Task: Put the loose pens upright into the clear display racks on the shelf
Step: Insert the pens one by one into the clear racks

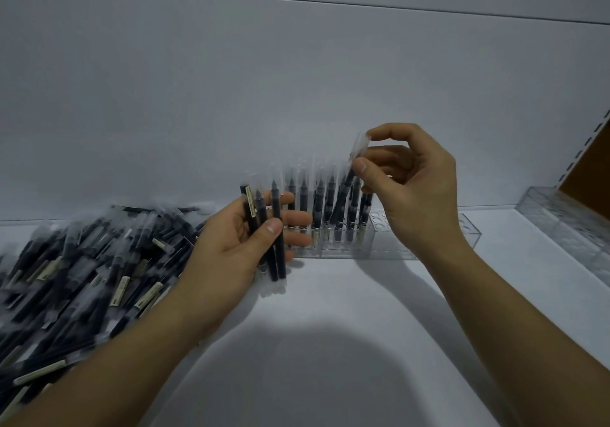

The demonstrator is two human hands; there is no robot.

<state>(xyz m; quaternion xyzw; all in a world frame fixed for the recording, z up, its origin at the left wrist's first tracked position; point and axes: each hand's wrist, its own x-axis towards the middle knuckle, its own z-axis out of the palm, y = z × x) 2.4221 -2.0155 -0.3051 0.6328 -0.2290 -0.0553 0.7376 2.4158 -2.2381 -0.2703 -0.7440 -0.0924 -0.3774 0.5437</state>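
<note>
The left hand (227,241) grips spare pens (276,205); farther right, the right hand (416,195) pinches a tilted pen (341,192), which may topple racked pens (302,195).

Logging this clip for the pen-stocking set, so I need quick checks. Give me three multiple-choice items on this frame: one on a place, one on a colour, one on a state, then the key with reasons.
1. Where is the pile of loose pens?
A. Left of the clear rack, on the shelf
B. In a cardboard box
C. On the floor

2. What colour are the pen caps?
A. Red
B. Clear
C. Yellow

3. How is the pen at the right hand?
A. Lying flat
B. Standing free, released
C. Pinched by its cap, tilted at the rack

Key: 1 A, the heap spreads over the shelf's left side; 2 B, dark tips show through them; 3 C, thumb and fingers pinch the cap while the barrel leans.
</note>
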